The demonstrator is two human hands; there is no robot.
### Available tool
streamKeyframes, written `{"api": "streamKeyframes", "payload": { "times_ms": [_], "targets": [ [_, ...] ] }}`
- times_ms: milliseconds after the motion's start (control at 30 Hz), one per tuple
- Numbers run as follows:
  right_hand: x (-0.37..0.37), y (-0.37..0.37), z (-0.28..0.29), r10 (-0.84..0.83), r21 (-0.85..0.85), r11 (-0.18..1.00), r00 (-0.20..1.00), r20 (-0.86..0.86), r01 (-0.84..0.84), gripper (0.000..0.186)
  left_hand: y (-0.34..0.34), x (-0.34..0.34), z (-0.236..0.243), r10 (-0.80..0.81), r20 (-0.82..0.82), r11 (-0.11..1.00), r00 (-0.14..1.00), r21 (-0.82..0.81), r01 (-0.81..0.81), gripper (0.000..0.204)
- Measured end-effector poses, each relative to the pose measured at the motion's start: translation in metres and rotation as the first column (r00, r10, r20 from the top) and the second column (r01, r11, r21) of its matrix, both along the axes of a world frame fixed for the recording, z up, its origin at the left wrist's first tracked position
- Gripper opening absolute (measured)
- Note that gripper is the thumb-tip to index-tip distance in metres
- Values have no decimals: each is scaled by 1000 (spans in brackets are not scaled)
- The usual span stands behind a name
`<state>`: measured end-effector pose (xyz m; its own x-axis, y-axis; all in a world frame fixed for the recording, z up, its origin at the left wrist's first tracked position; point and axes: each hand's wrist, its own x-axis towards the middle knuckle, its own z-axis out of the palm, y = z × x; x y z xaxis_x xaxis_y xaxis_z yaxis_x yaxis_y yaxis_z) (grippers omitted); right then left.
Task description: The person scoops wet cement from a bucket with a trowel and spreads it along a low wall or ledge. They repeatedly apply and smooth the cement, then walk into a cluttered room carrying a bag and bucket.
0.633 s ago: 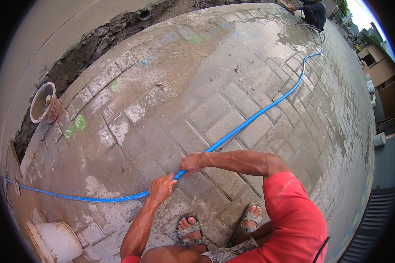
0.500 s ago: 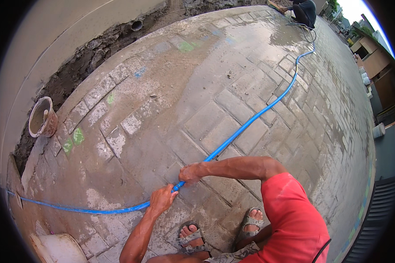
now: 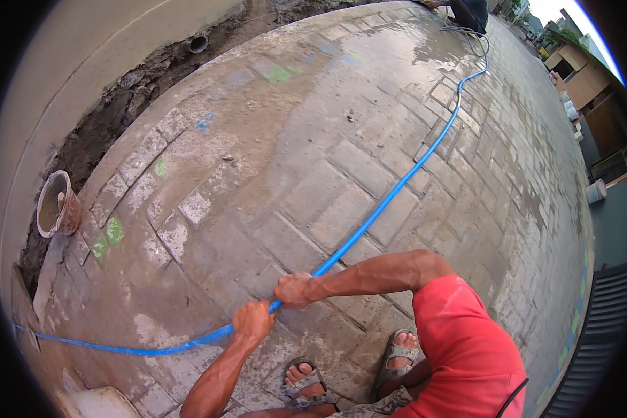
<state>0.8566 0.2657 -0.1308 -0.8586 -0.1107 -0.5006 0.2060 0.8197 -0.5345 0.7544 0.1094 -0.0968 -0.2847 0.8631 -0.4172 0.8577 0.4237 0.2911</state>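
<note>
Because the paved lane (image 3: pixel 327 202) looks damp and gritty in places, sure footing and a sure hold probably count for most here. Along its left edge runs a rough trench (image 3: pixel 94 143). Crossing the paving from near the far end, the blue hose (image 3: pixel 369 221) passes through both hands and bends off toward the near end of that left edge. A bucket (image 3: pixel 70 212) sits at the left edge, well apart from the hose. Both sandalled feet (image 3: pixel 304 382) stand apart on the near side of the hose, which should make a good base for bracing. Closed around the hose, the left hand (image 3: pixel 253 322) and right hand (image 3: pixel 294 289) grip it almost touching, a short blue stretch between them; what lies under the fingers is hidden. Best, I judge, are wrists lined up with the hose, even pressure and no kink beside either fist.
</note>
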Motion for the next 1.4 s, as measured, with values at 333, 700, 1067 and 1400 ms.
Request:
{"api": "streamKeyframes", "payload": {
  "times_ms": [333,700,1067,1400],
  "targets": [
    [-2,-4,-2,-34,-394,915,989,142,88,28,6,-19,7,-125,211,990,969,-31,134,19],
    [-3,-19,26,88,-23,996,994,-59,-89,29,-14,-2,-25,255,494,947,831,-302,-111,23],
    [15,-31,14,-161,-364,900,958,236,241,27,1,22,6,-67,-77,994,995,-90,60,16],
    [-11,70,52,-63,51,996,988,-142,71,47,-44,-23,32,48,-51,946,998,321,-29,78]
  ]
}}
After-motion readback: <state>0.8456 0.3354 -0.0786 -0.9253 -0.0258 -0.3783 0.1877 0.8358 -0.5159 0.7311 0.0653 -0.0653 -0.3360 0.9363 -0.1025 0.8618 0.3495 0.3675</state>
